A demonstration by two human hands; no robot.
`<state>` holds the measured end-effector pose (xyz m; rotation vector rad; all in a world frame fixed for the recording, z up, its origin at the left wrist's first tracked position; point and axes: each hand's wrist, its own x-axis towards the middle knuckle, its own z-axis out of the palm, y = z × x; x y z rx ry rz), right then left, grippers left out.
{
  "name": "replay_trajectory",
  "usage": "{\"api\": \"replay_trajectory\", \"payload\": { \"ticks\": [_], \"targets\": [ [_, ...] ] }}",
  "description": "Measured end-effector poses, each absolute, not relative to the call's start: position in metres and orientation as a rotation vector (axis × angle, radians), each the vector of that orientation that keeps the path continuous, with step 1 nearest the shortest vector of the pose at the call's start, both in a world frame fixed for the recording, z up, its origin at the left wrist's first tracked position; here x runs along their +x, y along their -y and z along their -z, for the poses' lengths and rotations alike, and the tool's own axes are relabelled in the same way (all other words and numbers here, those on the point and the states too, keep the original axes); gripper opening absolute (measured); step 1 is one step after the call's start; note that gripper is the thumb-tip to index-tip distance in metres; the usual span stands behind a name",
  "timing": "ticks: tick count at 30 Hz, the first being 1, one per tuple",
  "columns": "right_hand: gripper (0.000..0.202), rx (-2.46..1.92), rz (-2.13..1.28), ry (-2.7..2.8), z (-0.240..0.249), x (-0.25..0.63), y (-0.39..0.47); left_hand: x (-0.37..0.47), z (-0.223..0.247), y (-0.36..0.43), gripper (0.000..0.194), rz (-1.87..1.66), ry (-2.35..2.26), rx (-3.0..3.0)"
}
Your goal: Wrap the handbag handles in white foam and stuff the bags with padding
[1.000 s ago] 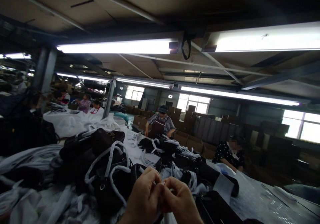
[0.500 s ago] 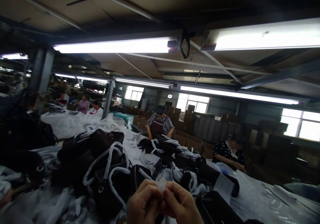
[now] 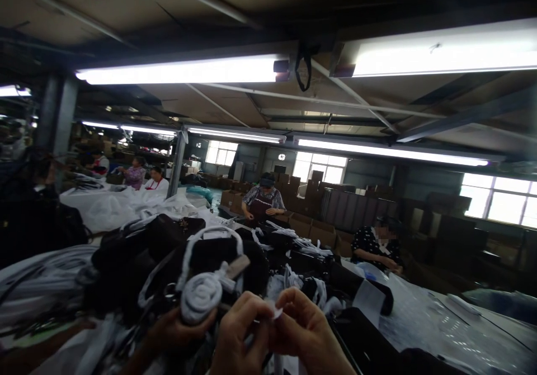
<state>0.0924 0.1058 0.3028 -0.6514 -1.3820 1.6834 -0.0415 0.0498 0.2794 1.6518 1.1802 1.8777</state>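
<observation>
My left hand [image 3: 242, 330] and my right hand [image 3: 308, 330] meet low in the middle of the view. Fingertips of both pinch a small white piece [image 3: 277, 311] of thin material, paper or plastic, I cannot tell which. Close to the left, another person's hand [image 3: 180, 327] holds up a coiled white-wrapped strap [image 3: 201, 297], which appears to belong to a black bag [image 3: 251, 255] with a white-wrapped handle. Below my fingers lie pale scraps, partly hidden by my hands.
Dark bags [image 3: 138, 246] and white-wrapped straps [image 3: 54, 266] cover the table. Clear plastic sheeting [image 3: 436, 313] lies at right. Co-workers stand across the table, one in an apron [image 3: 262, 207], another in a dotted top [image 3: 373, 246]. Cardboard boxes [image 3: 323, 231] stand behind; lamps [image 3: 180, 70] hang overhead.
Another person's hand has come in from the left with the coiled strap and black bag. My hands still pinch the white piece, which now shows smaller. The view has shifted slightly.
</observation>
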Motion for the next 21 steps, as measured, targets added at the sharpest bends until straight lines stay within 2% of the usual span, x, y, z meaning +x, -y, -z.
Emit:
{"api": "replay_trajectory", "payload": {
  "ticks": [2,4,6,9,13,17,21],
  "targets": [
    [0.053,-0.667,-1.77,1.352,-0.304,0.095,-0.107,-0.046,-0.28,-0.05,0.019,-1.861,-1.225,1.74],
    [0.062,-0.715,-1.824,1.356,-0.307,0.099,-0.11,-0.048,-0.278,-0.052,0.017,-1.809,-1.252,1.751],
    [0.062,-0.775,-1.776,1.506,-0.31,0.104,-0.115,-0.047,-0.275,-0.055,0.016,-1.751,-1.261,1.708],
    [0.045,-0.827,-1.566,1.801,-0.317,0.111,-0.118,-0.044,-0.273,-0.057,0.011,-1.684,-1.255,1.649],
    [0.023,-0.798,-1.066,1.988,-0.33,0.117,-0.113,-0.043,-0.284,-0.057,0.013,-1.61,-1.201,1.803],
    [0.023,-0.797,-0.837,2.008,-0.345,0.117,-0.105,-0.041,-0.296,-0.052,0.022,-1.568,-1.088,1.96],
    [0.027,-0.751,-0.878,1.99,-0.355,0.117,-0.108,-0.032,-0.283,-0.055,0.007,-1.657,-1.013,2.097]
  ]
}}
